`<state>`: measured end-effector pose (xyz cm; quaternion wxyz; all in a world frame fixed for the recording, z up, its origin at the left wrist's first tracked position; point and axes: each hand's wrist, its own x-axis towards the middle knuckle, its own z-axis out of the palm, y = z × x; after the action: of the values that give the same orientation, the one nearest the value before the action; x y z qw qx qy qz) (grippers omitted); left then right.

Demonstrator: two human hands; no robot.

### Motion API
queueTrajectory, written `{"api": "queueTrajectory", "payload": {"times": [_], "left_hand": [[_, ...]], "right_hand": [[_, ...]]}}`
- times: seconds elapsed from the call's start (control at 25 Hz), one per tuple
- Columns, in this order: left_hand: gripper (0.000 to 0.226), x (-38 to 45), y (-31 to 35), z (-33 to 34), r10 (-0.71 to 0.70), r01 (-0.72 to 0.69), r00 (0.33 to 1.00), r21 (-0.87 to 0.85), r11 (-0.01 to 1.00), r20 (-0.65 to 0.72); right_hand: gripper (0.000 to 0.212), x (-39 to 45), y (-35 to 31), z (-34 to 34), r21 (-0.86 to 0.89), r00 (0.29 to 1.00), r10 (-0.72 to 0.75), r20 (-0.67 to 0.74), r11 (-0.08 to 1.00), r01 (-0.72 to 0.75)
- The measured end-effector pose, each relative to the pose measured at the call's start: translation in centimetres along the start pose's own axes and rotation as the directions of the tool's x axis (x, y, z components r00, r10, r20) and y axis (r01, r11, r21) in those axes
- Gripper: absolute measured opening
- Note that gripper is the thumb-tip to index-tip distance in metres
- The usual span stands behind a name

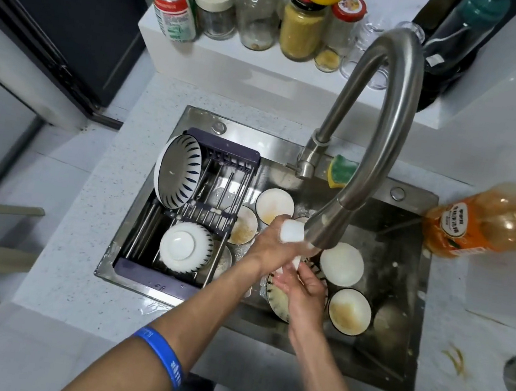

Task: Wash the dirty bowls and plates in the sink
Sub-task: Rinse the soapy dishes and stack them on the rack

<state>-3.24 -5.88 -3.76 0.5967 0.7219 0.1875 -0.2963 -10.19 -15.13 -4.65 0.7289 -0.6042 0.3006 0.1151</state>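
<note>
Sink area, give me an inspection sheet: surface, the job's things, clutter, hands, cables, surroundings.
Surface: steel sink set in a pale speckled counter, wet near the front edge.
Job's things: dirty bowls in the basin, one with brownish residue; two patterned bowls in the drying rack, one on edge, one upside down.
Clutter: orange bottle lying on the counter; green and yellow sponge behind the faucet; jars and bottles on the back ledge.
Hands: left hand holds a white sponge under the spout; right hand grips a patterned plate.
Cables: nothing seen.
Surroundings: dark appliance on the left.
</note>
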Motion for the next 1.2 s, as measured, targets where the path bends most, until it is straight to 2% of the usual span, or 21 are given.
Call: {"api": "queueTrajectory", "payload": {"times": [0.08, 0.16, 0.24, 0.28, 0.36, 0.44, 0.52, 0.56, 0.6, 0.72, 0.8, 0.92, 1.04, 1.2], "left_hand": [[0.051, -0.9, -0.2, -1.1, 0.034, -0.007, 0.988, 0.169, 0.986, -0.153], [0.059, -1.7, -0.1, -1.6, 0.141, 0.001, 0.947, 0.440, 0.898, -0.290], [0.070, -2.3, 0.7, -1.8, 0.189, 0.011, 0.951, 0.640, 0.768, -0.243], [0.071, -2.6, 1.3, -1.8, 0.173, 0.009, 0.963, 0.662, 0.749, -0.209], [0.071, -2.3, 2.0, -2.1, 0.127, 0.005, 0.975, 0.587, 0.809, -0.183], [0.066, -1.5, 1.4, -2.9, 0.090, 0.001, 0.977, 0.421, 0.907, -0.195], [0.047, -1.0, 0.3, -4.2, 0.003, 0.008, 0.964, 0.041, 0.999, -0.266], [0.036, -1.0, -0.2, -4.7, -0.049, 0.018, 0.951, -0.103, 0.995, -0.305], [0.031, -1.0, -0.6, -5.2, -0.074, 0.018, 0.935, -0.160, 0.987, -0.348], [0.041, -0.4, -0.5, -6.3, 0.014, -0.005, 0.886, 0.020, 1.000, -0.463], [0.056, 0.9, -0.2, -7.5, 0.039, 0.001, 0.855, 0.077, 0.997, -0.517], [0.066, 4.2, -0.6, -10.4, 0.075, 0.101, 0.788, 0.249, 0.963, -0.611], [0.062, 8.0, -1.2, -11.4, 0.130, 0.183, 0.806, 0.453, 0.872, -0.577], [0.066, 12.0, -3.2, -10.9, 0.197, 0.230, 0.835, 0.651, 0.724, -0.514]], "right_hand": [[0.028, -0.2, 0.6, 0.9, -0.060, 0.999, -0.007, 0.054, 0.998, 0.010], [0.036, -0.5, 0.8, 2.1, 0.039, 0.994, 0.058, 0.091, 0.997, -0.062], [0.038, -0.9, 0.7, 3.5, 0.324, 0.970, 0.178, 0.167, 0.919, -0.225], [0.033, -1.0, 0.6, 4.0, 0.419, 0.957, 0.211, 0.199, 0.864, -0.278], [0.026, -0.9, 0.1, 4.3, 0.476, 0.954, 0.213, 0.212, 0.830, -0.291], [0.026, -0.4, -0.3, 4.1, 0.401, 0.963, 0.154, 0.219, 0.886, -0.233], [0.022, 0.1, -0.7, 4.0, 0.201, 0.970, 0.074, 0.230, 0.972, -0.122], [0.020, 0.6, -0.6, 4.2, 0.084, 0.970, 0.035, 0.239, 0.995, -0.056], [0.020, 1.0, -0.4, 4.7, -0.025, 0.970, 0.002, 0.241, 1.000, 0.004], [0.023, 2.0, -0.2, 6.6, -0.288, 0.964, -0.108, 0.243, 0.941, 0.179], [0.022, 1.8, -0.1, 6.9, -0.362, 0.949, -0.132, 0.285, 0.902, 0.234], [0.023, 1.1, 0.9, 4.7, -0.416, 0.959, -0.106, 0.264, 0.885, 0.212], [0.022, 0.8, 3.5, 1.6, -0.422, 0.981, -0.026, 0.194, 0.900, 0.107], [0.034, 0.8, 7.0, -1.4, -0.458, 0.987, 0.068, 0.145, 0.889, 0.006]]}}
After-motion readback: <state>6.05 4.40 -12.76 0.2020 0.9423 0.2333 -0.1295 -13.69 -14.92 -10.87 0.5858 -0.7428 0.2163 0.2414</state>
